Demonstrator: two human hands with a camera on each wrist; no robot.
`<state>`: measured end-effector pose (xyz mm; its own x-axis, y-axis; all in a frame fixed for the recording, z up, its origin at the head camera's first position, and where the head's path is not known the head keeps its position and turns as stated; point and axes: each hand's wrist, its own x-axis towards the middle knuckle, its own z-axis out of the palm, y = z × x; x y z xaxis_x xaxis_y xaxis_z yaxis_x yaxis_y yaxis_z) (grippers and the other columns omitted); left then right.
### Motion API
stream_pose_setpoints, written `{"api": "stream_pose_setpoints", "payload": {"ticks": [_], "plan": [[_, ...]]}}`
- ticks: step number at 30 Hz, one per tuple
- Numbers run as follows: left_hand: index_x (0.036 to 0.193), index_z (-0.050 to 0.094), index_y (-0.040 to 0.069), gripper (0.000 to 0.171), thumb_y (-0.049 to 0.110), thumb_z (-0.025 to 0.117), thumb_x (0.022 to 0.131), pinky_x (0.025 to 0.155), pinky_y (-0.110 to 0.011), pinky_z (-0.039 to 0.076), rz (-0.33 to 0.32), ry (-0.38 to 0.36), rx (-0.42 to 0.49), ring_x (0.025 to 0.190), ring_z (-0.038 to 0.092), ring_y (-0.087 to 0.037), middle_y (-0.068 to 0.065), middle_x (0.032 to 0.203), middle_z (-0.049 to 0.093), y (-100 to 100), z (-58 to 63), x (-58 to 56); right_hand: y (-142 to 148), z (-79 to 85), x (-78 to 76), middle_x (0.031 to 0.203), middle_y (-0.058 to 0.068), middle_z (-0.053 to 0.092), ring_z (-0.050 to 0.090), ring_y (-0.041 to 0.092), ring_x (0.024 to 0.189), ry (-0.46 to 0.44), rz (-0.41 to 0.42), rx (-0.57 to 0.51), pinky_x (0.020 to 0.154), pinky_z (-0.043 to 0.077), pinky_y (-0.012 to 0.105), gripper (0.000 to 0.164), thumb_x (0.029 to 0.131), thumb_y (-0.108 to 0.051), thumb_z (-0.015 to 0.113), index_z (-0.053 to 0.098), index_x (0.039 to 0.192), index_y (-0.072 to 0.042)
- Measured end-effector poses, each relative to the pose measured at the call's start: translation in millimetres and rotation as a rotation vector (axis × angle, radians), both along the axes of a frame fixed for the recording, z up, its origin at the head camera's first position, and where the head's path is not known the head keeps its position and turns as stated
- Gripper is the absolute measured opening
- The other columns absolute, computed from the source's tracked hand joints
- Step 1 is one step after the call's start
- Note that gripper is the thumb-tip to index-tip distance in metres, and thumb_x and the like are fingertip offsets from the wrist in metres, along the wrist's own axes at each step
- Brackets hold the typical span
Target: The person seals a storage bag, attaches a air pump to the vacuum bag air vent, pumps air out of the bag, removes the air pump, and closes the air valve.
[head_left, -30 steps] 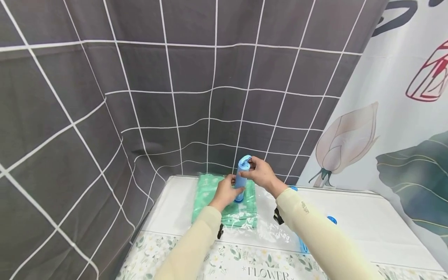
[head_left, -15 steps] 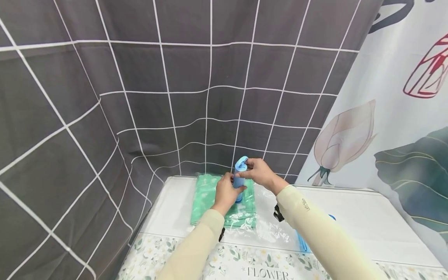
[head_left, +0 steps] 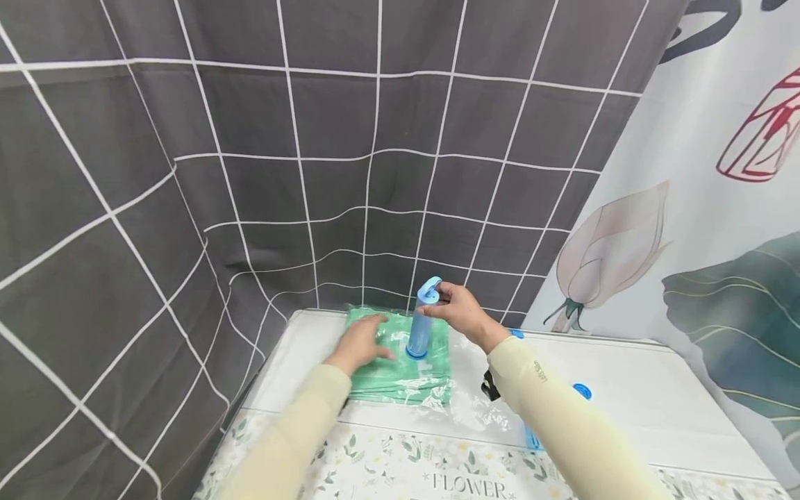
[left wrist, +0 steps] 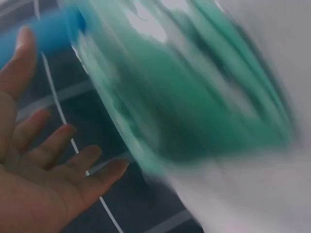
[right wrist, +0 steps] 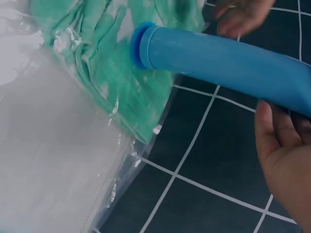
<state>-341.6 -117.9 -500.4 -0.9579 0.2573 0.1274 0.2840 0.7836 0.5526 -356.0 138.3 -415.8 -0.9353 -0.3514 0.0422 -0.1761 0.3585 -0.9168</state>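
A blue hand pump (head_left: 420, 333) with a looped handle and a darker round base stands, slightly tilted, on a clear plastic bag (head_left: 469, 396). Folded green cloth (head_left: 387, 386) lies inside the bag. My right hand (head_left: 460, 310) grips the pump's top by the handle. My left hand (head_left: 361, 343) hovers over the bag's left part, apart from the pump, fingers spread and holding nothing. The left wrist view is blurred, with the left hand (left wrist: 53, 179) relaxed beside the green bundle. In the right wrist view, the pump's tube (right wrist: 209, 58) meets the bag at its dark blue base.
A round blue cap (head_left: 582, 390) lies on the white surface (head_left: 656, 410) right of the bag. Blue pieces (head_left: 533, 437) show beside the right sleeve. A dark gridded curtain (head_left: 337, 187) hangs close behind, and a flowered printed strip (head_left: 387, 444) runs along the front.
My left hand has let go of the pump's tube and moved left with its fingers opening. My right hand keeps its grip at the top, and the pump stays on the bag.
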Motion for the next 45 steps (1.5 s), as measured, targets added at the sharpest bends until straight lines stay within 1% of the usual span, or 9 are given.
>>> {"api": "stream_pose_setpoints", "payload": {"ticks": [4,9,21,28,34,36,40,43,45], "plan": [[0.161,0.061,0.006,0.102,0.026,0.104,0.071,0.14,-0.061,0.038,-0.003,-0.147,-0.099,0.165,0.049,-0.045,-0.021,0.173,0.055,-36.3,6.9,10.7,-3.7,0.4,0.0,0.126,0.015,0.078,0.077,0.018,0.113,0.025,0.032,0.022,0.109,0.067,0.045,0.037,0.104,-0.005,0.08,0.065,0.138,0.003],[0.159,0.063,0.007,0.1,0.024,0.102,0.068,0.139,-0.064,0.037,0.017,-0.245,-0.136,0.167,0.045,-0.046,-0.021,0.179,0.047,-46.3,-2.2,20.9,-5.7,-1.2,-0.4,0.141,0.024,0.075,0.075,0.035,0.13,0.046,0.051,0.087,0.11,0.066,0.045,0.046,0.104,-0.005,0.08,0.064,0.146,0.004],[0.156,0.066,0.006,0.093,0.021,0.1,0.071,0.137,-0.068,0.037,0.012,-0.22,-0.162,0.164,0.048,-0.05,-0.023,0.179,0.045,-40.3,-4.1,24.0,-8.2,-4.4,7.1,0.123,0.014,0.084,0.08,0.027,0.115,0.134,-0.055,0.194,0.1,0.067,0.044,0.036,0.102,-0.022,0.087,0.073,0.131,-0.006],[0.158,0.064,0.006,0.092,0.021,0.097,0.074,0.139,-0.062,0.037,0.021,-0.247,-0.16,0.167,0.045,-0.048,-0.022,0.182,0.04,-39.1,-2.2,26.4,-8.7,-6.7,12.4,0.124,0.016,0.082,0.078,0.029,0.116,0.148,-0.138,0.246,0.096,0.066,0.046,0.052,0.101,-0.032,0.089,0.069,0.141,-0.004],[0.159,0.063,0.005,0.091,0.029,0.1,0.079,0.138,-0.063,0.039,-0.025,-0.233,-0.231,0.165,0.049,-0.047,-0.023,0.176,0.05,-33.2,13.0,22.9,-9.3,-6.7,14.1,0.122,0.014,0.082,0.08,0.031,0.119,0.141,-0.102,0.204,0.097,0.067,0.045,0.037,0.104,-0.03,0.086,0.067,0.127,-0.008],[0.162,0.06,0.004,0.091,0.032,0.1,0.084,0.138,-0.063,0.041,-0.063,-0.217,-0.173,0.163,0.051,-0.046,-0.023,0.173,0.055,-21.2,21.2,19.2,-8.1,-6.2,13.9,0.128,0.015,0.081,0.079,0.035,0.128,0.135,-0.083,0.186,0.104,0.068,0.049,0.035,0.105,-0.028,0.084,0.067,0.128,-0.009],[0.166,0.053,0.002,0.089,0.033,0.095,0.094,0.133,-0.063,0.048,-0.113,-0.149,0.113,0.157,0.057,-0.047,-0.023,0.167,0.061,18.5,28.6,12.6,-3.8,-2.8,14.7,0.135,0.018,0.079,0.076,0.04,0.134,0.137,-0.054,0.205,0.111,0.066,0.054,0.042,0.107,-0.029,0.082,0.065,0.139,-0.006],[0.162,0.055,0.004,0.08,0.033,0.093,0.097,0.126,-0.061,0.056,-0.077,-0.061,0.299,0.15,0.065,-0.045,-0.022,0.161,0.067,49.2,26.8,11.7,-2.2,-0.2,16.4,0.132,0.018,0.078,0.076,0.037,0.129,0.141,-0.034,0.242,0.108,0.066,0.052,0.047,0.107,-0.033,0.082,0.065,0.14,-0.004],[0.155,0.06,0.006,0.07,0.033,0.092,0.099,0.119,-0.059,0.061,-0.028,0.005,0.338,0.142,0.071,-0.042,-0.02,0.152,0.073,63.7,23.2,13.2,-2.8,1.6,18.9,0.132,0.019,0.077,0.076,0.036,0.126,0.127,-0.029,0.255,0.106,0.066,0.052,0.05,0.107,-0.037,0.082,0.065,0.14,-0.003]]}}
